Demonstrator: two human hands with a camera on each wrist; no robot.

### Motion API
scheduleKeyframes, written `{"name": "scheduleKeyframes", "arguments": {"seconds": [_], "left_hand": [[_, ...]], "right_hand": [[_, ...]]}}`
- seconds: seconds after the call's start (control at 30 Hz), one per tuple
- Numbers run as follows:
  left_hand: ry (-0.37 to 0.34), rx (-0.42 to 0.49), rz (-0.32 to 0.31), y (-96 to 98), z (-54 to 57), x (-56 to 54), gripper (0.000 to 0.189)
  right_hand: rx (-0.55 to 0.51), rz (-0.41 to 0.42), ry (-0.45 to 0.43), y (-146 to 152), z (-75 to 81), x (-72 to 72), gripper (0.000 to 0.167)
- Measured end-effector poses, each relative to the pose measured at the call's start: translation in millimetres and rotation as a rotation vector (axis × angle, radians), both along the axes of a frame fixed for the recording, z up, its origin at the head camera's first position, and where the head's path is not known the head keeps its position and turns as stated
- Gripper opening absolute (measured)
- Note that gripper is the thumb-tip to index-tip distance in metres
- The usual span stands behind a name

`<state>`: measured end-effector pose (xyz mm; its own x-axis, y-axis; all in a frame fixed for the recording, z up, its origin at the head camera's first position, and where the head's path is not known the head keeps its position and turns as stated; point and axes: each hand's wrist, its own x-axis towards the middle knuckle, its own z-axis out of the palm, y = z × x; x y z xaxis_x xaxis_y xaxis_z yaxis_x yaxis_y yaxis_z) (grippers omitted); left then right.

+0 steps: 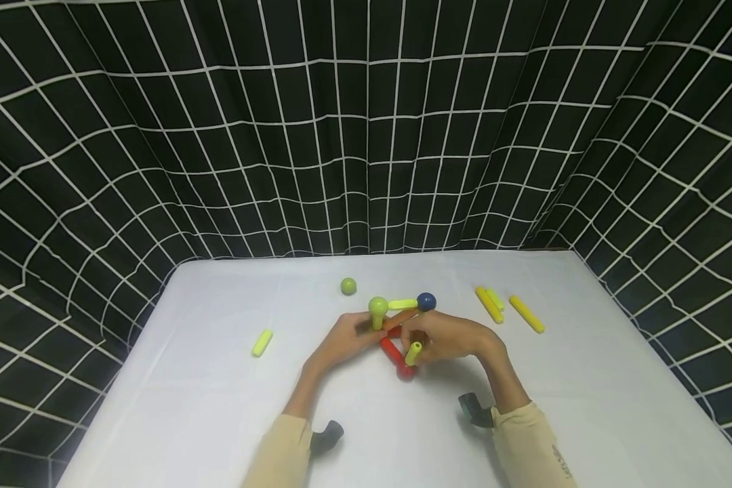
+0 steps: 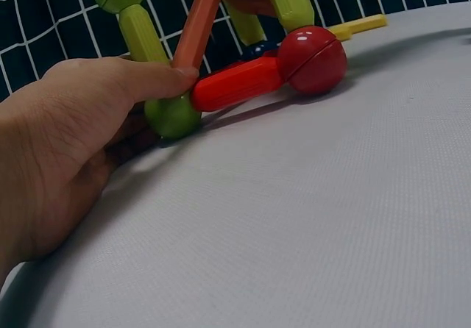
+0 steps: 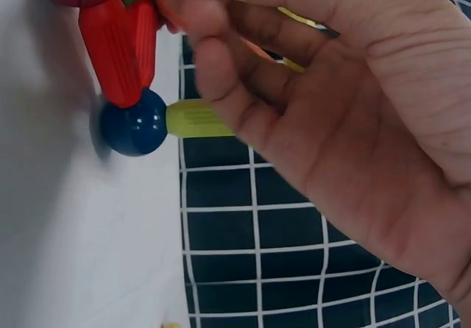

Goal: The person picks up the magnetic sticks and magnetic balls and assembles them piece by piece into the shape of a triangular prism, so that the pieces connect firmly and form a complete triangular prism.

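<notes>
Magnetic-looking sticks and balls form a small frame between both hands. My left hand point(image 1: 346, 337) grips its left corner, thumb against the lower green ball point(image 2: 174, 118) and the foot of an orange stick point(image 2: 197, 26). Above it stands an upper green ball point(image 1: 378, 306), joined by a yellow-green stick point(image 1: 402, 304) to an upper blue ball point(image 1: 426, 301). My right hand point(image 1: 448, 335) pinches a yellow-green stick point(image 1: 413, 354) rising from the red ball point(image 1: 405, 371). Red sticks point(image 2: 235, 85) run along the base to a lower blue ball point(image 3: 135, 124). Fingers partly hide the frame's inside.
A loose green ball point(image 1: 348, 286) lies behind the frame. One short yellow-green stick point(image 1: 262, 342) is off to the left. On the right lie two yellow sticks point(image 1: 526, 314) and a short yellow-green stick point(image 1: 495, 299). A black grid curtain point(image 1: 366, 135) surrounds the white table point(image 1: 219, 407).
</notes>
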<state>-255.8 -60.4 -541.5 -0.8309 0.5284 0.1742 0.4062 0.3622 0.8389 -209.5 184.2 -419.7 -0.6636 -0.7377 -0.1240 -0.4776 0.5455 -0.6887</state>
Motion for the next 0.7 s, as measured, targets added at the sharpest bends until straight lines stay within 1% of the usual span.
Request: {"name": "scheduleKeyframes", "arguments": {"seconds": [0.13, 0.27, 0.33, 0.4, 0.43, 0.5, 0.57, 0.6, 0.63, 0.67, 0.7], "left_hand": [[-0.002, 0.006, -0.001, -0.3, 1.3, 0.5, 0.034], [0.002, 0.015, -0.009, -0.1, 3.5, 0.9, 0.033], [0.007, 0.027, -0.012, 0.4, 4.1, 0.8, 0.031], [0.012, 0.033, -0.011, 0.9, 3.9, 0.6, 0.029], [0.009, 0.034, -0.011, 1.1, 3.6, 0.4, 0.028], [0.004, 0.033, -0.012, 1.5, 3.1, 0.1, 0.027], [0.000, 0.021, -0.011, 1.6, 2.5, -0.3, 0.027], [-0.003, 0.013, -0.011, 1.5, 2.3, -0.4, 0.027], [-0.007, 0.008, -0.011, 1.3, 2.3, -0.5, 0.028], [-0.007, 0.003, -0.009, 1.1, 2.3, -0.7, 0.028], [-0.011, 0.003, -0.007, 0.9, 2.2, -0.8, 0.028]], "right_hand": [[0.038, -0.004, 0.042, -6.4, 1.1, 0.5, 0.019], [0.104, 0.016, 0.114, -13.7, 4.5, 1.8, 0.018], [0.111, 0.039, 0.142, -15.7, 6.9, 2.9, 0.020], [0.099, 0.065, 0.139, -14.1, 9.8, 4.4, 0.022], [0.082, 0.071, 0.122, -10.6, 11.2, 5.0, 0.024], [0.048, 0.069, 0.058, 0.4, 14.2, 5.9, 0.024], [0.027, 0.036, -0.052, 16.9, 16.2, 5.3, 0.018], [0.023, 0.008, -0.110, 26.3, 16.4, 4.6, 0.014], [0.031, -0.037, -0.155, 35.2, 15.1, 2.9, 0.010], [0.054, -0.096, -0.182, 43.1, 13.2, 0.9, 0.008], [0.079, -0.154, -0.187, 49.9, 9.9, -1.7, 0.010]]}}
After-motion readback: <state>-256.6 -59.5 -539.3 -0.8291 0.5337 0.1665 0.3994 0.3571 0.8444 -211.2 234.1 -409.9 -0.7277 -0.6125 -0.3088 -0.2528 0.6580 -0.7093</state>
